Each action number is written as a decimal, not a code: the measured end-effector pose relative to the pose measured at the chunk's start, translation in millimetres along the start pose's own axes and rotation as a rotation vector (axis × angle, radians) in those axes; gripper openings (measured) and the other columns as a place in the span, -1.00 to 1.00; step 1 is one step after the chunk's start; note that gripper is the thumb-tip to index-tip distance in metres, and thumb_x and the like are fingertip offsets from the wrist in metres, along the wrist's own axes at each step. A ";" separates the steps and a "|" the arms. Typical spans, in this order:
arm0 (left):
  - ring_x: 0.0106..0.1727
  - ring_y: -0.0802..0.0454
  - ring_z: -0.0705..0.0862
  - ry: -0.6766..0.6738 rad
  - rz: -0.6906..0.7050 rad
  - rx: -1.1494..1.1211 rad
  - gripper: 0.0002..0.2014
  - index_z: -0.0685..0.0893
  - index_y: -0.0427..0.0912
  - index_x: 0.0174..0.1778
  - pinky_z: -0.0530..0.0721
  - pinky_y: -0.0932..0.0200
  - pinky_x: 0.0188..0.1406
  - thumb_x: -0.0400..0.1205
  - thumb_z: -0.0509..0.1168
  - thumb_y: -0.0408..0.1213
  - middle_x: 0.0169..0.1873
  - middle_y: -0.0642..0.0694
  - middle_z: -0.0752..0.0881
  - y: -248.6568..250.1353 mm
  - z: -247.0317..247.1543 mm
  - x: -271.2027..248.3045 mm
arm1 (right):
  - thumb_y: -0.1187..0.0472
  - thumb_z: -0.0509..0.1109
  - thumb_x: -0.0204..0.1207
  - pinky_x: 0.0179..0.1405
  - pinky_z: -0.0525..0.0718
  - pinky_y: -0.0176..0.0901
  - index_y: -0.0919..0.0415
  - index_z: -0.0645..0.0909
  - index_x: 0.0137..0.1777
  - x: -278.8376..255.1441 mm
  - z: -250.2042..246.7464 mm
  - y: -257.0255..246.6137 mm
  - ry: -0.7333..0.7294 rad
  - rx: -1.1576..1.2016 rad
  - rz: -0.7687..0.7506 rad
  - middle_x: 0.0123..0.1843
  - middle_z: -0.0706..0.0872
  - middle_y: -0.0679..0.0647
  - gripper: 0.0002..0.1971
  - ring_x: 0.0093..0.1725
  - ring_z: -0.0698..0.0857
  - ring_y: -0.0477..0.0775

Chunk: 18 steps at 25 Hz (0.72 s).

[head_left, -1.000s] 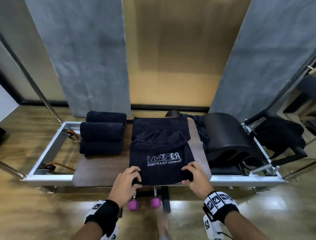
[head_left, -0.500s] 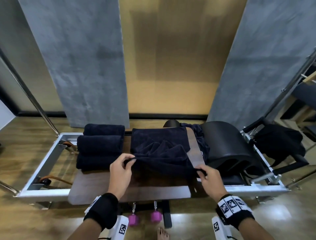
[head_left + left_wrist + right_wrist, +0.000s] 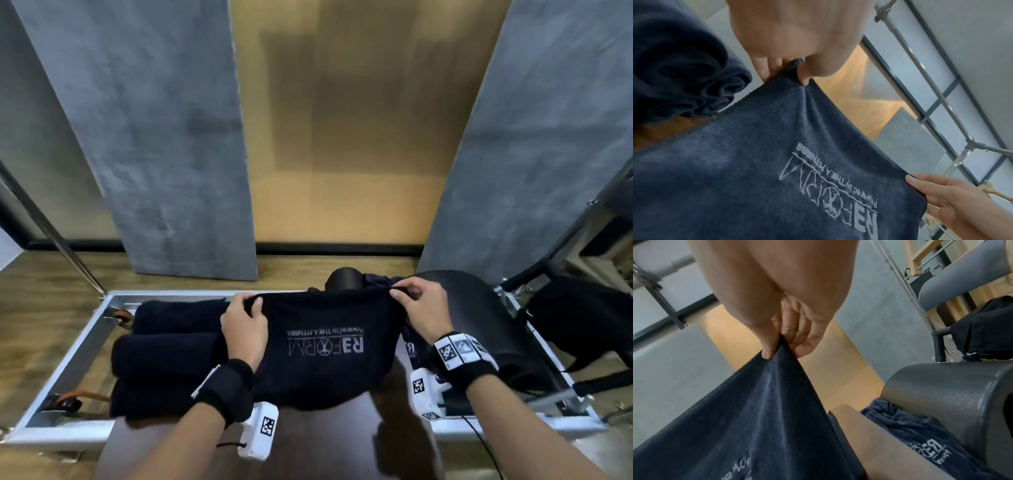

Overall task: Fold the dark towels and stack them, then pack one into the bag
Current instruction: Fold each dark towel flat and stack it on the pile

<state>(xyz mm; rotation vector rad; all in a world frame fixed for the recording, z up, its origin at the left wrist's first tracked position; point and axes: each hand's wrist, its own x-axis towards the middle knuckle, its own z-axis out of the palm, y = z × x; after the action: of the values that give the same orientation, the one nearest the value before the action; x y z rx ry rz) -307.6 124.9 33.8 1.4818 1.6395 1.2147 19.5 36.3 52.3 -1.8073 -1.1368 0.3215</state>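
A dark navy towel (image 3: 325,363) with pale embroidered lettering hangs stretched between my hands above the wooden board (image 3: 308,442). My left hand (image 3: 244,320) pinches its left top corner, thumb against fingers, as the left wrist view shows on the towel (image 3: 756,162) under that left hand (image 3: 797,71). My right hand (image 3: 416,306) pinches the right top corner; the right wrist view shows this right hand (image 3: 785,345) with the towel (image 3: 748,418) hanging from it. Rolled dark towels (image 3: 168,353) lie stacked to the left. A crumpled dark towel (image 3: 920,439) lies to the right. A black bag (image 3: 582,329) sits far right.
The board sits in a silver metal frame (image 3: 68,370) on a wooden floor. A large black arc barrel (image 3: 479,315) stands right of the board, against the crumpled towel. Grey wall panels (image 3: 144,137) and metal poles stand behind.
Both hands have lifted the towel's near edge off the board and carried it up and away, so the towel now hangs spread with its lettering facing me.
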 end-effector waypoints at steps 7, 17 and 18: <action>-0.04 -0.25 0.65 -0.022 -0.216 0.217 -0.93 0.67 -0.21 0.09 0.60 -0.07 -0.02 0.81 0.30 -0.31 0.01 -0.25 0.71 -30.2 58.3 40.6 | 0.26 0.66 0.51 -0.04 0.67 -0.27 0.07 0.87 -0.13 58.6 60.0 48.7 -0.188 -0.168 0.177 -0.27 0.82 -0.14 -0.93 -0.12 0.80 -0.10; 0.35 -0.29 0.54 -0.044 -0.203 0.304 -0.92 0.70 -0.33 0.03 0.53 -0.11 0.35 0.73 0.33 -0.55 0.00 -0.09 0.55 -63.7 76.9 54.0 | 0.12 0.63 0.53 -0.04 0.75 0.01 -0.11 0.81 0.06 66.2 99.8 82.5 -0.336 -0.360 0.215 -0.25 0.66 -0.12 -0.84 -0.10 0.75 0.05; 0.32 -0.28 0.55 -0.042 -0.190 0.306 -0.91 0.70 -0.31 0.02 0.52 -0.05 0.28 0.72 0.34 -0.56 -0.01 -0.08 0.56 -63.5 76.5 53.5 | 0.12 0.62 0.55 0.01 0.75 -0.01 -0.07 0.81 0.18 65.0 100.9 83.7 -0.335 -0.383 0.201 -0.17 0.67 -0.08 -0.78 -0.03 0.77 0.09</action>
<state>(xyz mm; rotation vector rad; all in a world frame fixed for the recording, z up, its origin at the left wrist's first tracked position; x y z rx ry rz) -275.7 197.3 -46.7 1.4764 1.9538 0.8527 37.5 136.5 -52.9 -2.2732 -1.3149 0.5729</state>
